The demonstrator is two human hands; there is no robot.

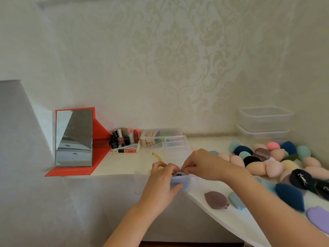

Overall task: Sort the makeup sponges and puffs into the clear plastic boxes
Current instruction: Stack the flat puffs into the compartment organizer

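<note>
My left hand [161,186] grips a pale blue silicone puff case [179,181] at the table's near corner. My right hand [201,164] pinches at the case's top edge, where a dark puff shows inside. A pile of sponges and puffs [277,163] in pink, peach, blue, teal and black covers the table's right side. A mauve case [216,200] and a light blue puff [235,200] lie near the front edge. Two stacked clear boxes [265,122] stand at the back right. A small clear box [176,144] sits behind my hands.
A folding mirror in a red stand [74,138] sits at the left. Nail polish bottles and lipsticks [124,139] cluster beside it, next to a clear box with sponges [154,137]. The white table [124,164] ends in a corner under my hands.
</note>
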